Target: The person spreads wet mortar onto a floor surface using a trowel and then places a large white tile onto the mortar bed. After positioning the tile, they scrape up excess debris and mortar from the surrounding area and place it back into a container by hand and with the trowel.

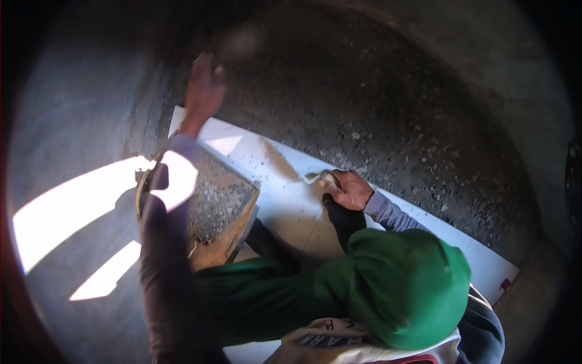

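My left hand (205, 91) reaches out at the upper left, over the far end of a white board. Its fingers are stretched and the thumb stands apart, with nothing in it. A pale blurred spot (241, 41) shows just beyond the fingertips; I cannot tell what it is. My right hand (348, 189) is closed around the handle of a trowel near the board's far edge. The trowel's tan blade (279, 160) points up and left, over the white board (303, 164). The fingers hide most of the handle.
A worn box-like container (245, 209) with grey gritty material stands left of my legs. Dark ground (388, 115) scattered with stone chips lies beyond the board. Bright sunlight patches fall on the grey surface (79, 139) at left. My green-clad knee (406, 285) fills the lower right.
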A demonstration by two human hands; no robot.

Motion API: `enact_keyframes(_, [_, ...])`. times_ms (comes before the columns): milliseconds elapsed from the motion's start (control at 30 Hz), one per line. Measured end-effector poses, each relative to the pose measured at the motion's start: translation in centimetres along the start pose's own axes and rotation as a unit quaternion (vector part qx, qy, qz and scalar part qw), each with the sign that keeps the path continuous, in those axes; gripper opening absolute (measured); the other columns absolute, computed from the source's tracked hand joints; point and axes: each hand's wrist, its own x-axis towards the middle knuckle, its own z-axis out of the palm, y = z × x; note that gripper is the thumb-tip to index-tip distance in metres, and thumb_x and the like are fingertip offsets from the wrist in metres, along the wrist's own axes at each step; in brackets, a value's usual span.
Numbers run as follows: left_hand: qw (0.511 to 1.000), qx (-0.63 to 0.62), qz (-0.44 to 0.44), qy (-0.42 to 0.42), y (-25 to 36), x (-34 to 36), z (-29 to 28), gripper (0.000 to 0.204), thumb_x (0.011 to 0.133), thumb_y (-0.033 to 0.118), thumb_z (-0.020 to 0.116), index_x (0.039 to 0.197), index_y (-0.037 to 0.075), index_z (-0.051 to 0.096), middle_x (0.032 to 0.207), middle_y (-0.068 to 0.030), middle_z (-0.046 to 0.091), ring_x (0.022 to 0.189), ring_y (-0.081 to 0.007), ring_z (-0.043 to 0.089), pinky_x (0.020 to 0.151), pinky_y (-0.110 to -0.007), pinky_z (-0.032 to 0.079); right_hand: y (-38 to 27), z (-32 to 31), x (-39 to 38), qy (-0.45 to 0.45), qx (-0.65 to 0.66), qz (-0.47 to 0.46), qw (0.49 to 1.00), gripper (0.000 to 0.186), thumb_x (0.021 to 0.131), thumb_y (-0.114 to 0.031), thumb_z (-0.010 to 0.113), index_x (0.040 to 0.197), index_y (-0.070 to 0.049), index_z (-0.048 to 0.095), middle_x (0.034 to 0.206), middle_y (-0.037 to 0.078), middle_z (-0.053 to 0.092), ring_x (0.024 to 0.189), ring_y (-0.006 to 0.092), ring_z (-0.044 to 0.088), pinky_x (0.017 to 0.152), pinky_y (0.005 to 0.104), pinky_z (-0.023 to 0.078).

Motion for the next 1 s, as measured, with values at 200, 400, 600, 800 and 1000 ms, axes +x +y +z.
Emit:
enact_keyframes(200, [0.969, 0.188, 0.042, -0.156, -11.5, -9.5, -9.5, 0.062, 0.115, 0.037, 0.053, 0.163, -0.002, 0.044, 0.175, -0.0281, 0.034, 0.165, -0.0428, 0.028, 0.134, -0.051, 0.028, -1.5, -0.8, 6.7, 0.141, 0.031, 0.079, 0.986, 0.05, 0.11, -0.047, 0.06, 0.106, 0.002, 0.072, 0.081, 0.023, 0.069, 0.078, 0.029, 0.069, 0.074, 0.0446, 0.053])
enact_keyframes(400, [0.927, 0.221, 0.141, -0.269, -8.4, -21.1, -14.2, 0.045, 0.113, 0.021, 0.058, 0.15, -0.001, 0.044, 0.14, -0.0254, 0.058, 0.133, -0.0449, 0.057, 0.107, -0.048, 0.052, 8.4, -5.6, 2.0, 0.302, 0.182, 0.159, 0.922, 0.044, 0.109, -0.039, 0.066, 0.114, 0.004, 0.075, 0.082, 0.016, 0.074, 0.076, 0.0183, 0.07, 0.07, 0.039, 0.054])
enact_keyframes(600, [0.992, 0.013, 0.123, -0.036, -5.4, -26.4, -10.6, 0.015, 0.109, 0.009, 0.061, 0.117, -0.003, 0.065, 0.129, -0.029, 0.067, 0.128, -0.0497, 0.063, 0.109, -0.053, 0.054, 8.5, -2.9, 6.0, 0.221, 0.39, 0.085, 0.89, 0.04, 0.109, -0.041, 0.067, 0.125, -0.004, 0.071, 0.081, 0.006, 0.073, 0.071, 0.0155, 0.069, 0.061, 0.0338, 0.053])
enact_keyframes(800, [0.972, -0.013, -0.029, -0.234, 2.0, -21.6, -12.4, 0.029, 0.105, 0.009, 0.066, 0.13, -0.004, 0.071, 0.143, -0.0293, 0.066, 0.123, -0.0466, 0.07, 0.105, -0.047, 0.057, 1.7, -5.3, 10.8, 0.159, 0.249, 0.11, 0.949, 0.034, 0.108, -0.039, 0.071, 0.111, -0.005, 0.066, 0.07, 0.001, 0.061, 0.059, 0.0108, 0.06, 0.05, 0.0318, 0.045])
enact_keyframes(1000, [0.991, 0.036, -0.036, -0.127, 0.3, -24.2, -13.5, 0.016, 0.1, 0.007, 0.07, 0.113, -0.003, 0.067, 0.113, -0.0235, 0.071, 0.11, -0.0399, 0.071, 0.096, -0.047, 0.056, -1.6, -7.6, 3.5, 0.257, 0.258, 0.058, 0.93, 0.037, 0.11, -0.04, 0.07, 0.102, -0.005, 0.064, 0.064, -0.003, 0.055, 0.052, 0.0065, 0.052, 0.047, 0.0287, 0.041])
